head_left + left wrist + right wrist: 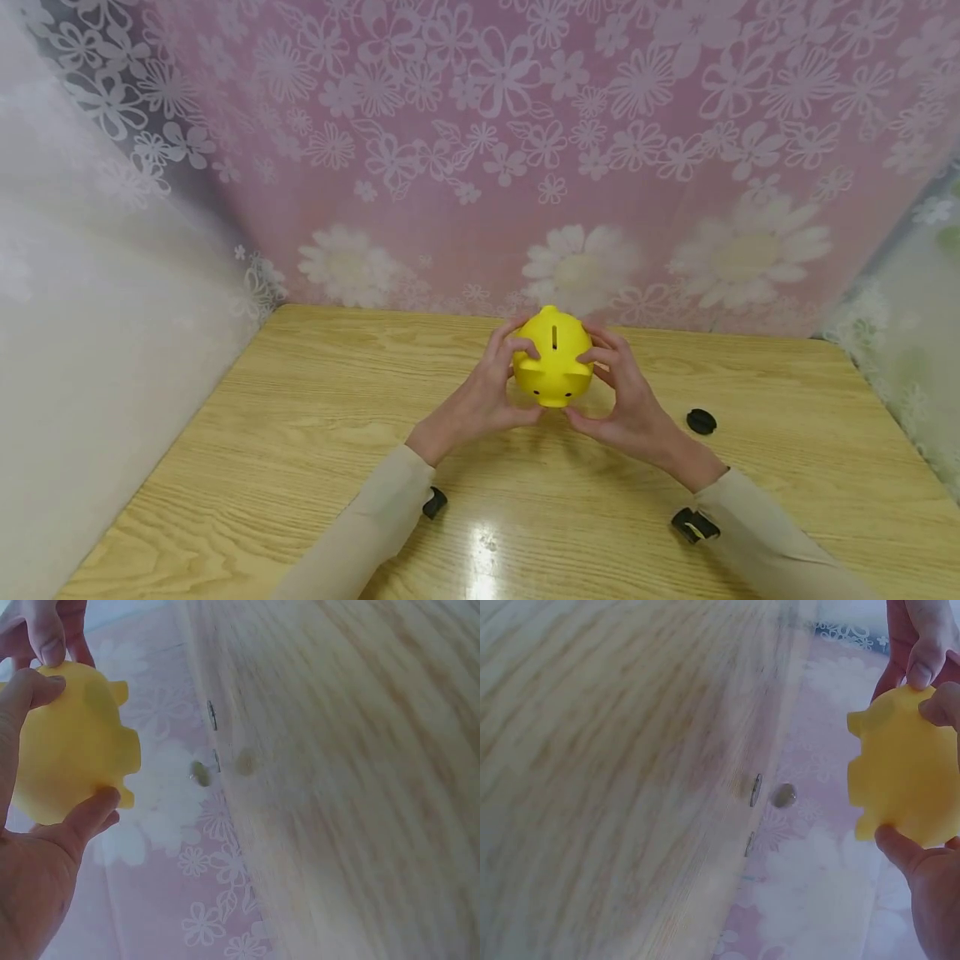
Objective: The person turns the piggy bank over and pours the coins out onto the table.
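Observation:
A yellow piggy bank (553,354) is held above the table between both hands, its coin slot up and its face toward me. On its left side, my left hand (486,392) grips it with bent fingers above and the thumb below near the snout. The right hand (628,408) holds the other side likewise. In the left wrist view the stubby feet point to the tabletop, where a coin (212,715) lies flat. Another coin (784,796) shows off the surface, between bank and table, in the right wrist view. Bank and hands hide these coins from the head view.
A small round black stopper (701,422) lies on the wooden table (315,433), right of the right hand. Behind the table hangs a pink flowered curtain (465,125), with pale curtains at both sides. Black straps (695,526) show near the sleeves.

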`<state>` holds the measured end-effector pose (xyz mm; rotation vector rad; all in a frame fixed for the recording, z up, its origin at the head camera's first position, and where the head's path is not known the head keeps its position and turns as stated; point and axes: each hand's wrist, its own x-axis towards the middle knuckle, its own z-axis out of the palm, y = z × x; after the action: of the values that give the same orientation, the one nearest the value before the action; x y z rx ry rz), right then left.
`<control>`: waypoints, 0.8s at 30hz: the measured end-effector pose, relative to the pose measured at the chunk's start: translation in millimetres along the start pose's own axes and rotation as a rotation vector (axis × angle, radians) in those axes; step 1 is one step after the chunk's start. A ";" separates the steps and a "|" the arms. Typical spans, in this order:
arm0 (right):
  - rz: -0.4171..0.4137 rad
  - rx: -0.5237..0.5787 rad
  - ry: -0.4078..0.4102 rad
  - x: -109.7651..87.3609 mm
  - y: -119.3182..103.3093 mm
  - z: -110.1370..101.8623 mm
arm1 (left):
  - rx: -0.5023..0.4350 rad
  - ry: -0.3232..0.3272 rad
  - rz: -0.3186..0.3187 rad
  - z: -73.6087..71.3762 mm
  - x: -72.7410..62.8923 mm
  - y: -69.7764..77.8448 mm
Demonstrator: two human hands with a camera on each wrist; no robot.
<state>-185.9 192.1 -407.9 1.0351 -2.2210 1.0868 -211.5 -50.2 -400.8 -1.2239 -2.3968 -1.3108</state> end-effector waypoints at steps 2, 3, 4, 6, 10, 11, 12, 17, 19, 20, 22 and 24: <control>0.017 0.010 -0.005 -0.6 0.0 0.0 | -0.029 -0.016 -0.028 -0.7 -0.6 0.3; 0.020 0.010 -0.008 -1.0 0.3 0.0 | -0.044 -0.025 -0.041 -1.1 -1.0 0.6; 0.020 0.008 -0.010 -1.3 0.4 -0.1 | -0.058 -0.033 -0.053 -1.3 -1.3 0.7; 0.017 0.003 -0.009 -2.1 0.7 0.0 | -0.075 -0.048 -0.072 -2.2 -2.1 1.5; 0.013 -0.007 0.008 -3.8 0.5 -0.3 | -0.087 -0.069 -0.121 -4.3 -4.5 3.4; 0.029 -0.001 0.008 -4.2 0.0 -0.8 | -0.089 -0.072 -0.137 -5.0 -5.1 4.0; 0.051 0.007 0.003 -4.8 -0.6 -1.4 | -0.094 -0.074 -0.152 -5.5 -5.6 4.5; 0.206 0.030 -0.017 -6.3 -4.2 -3.6 | -0.107 -0.076 -0.220 -6.9 -6.5 5.1; 0.272 0.029 -0.015 -5.9 -6.7 -3.6 | -0.100 -0.070 -0.243 -6.4 -6.0 5.1; 0.310 0.031 -0.014 -5.5 -8.4 -3.8 | -0.097 -0.069 -0.255 -6.0 -5.5 5.2; 0.400 0.043 -0.026 -3.6 -12.7 -4.4 | -0.090 -0.068 -0.284 -5.0 -4.6 6.0; 0.502 0.058 -0.046 -0.4 -17.9 -5.3 | -0.086 -0.065 -0.320 -3.7 -3.8 6.8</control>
<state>-171.2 189.3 -396.7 0.5323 -2.5751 1.3453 -205.1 -53.3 -396.1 -0.9415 -2.6949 -1.4934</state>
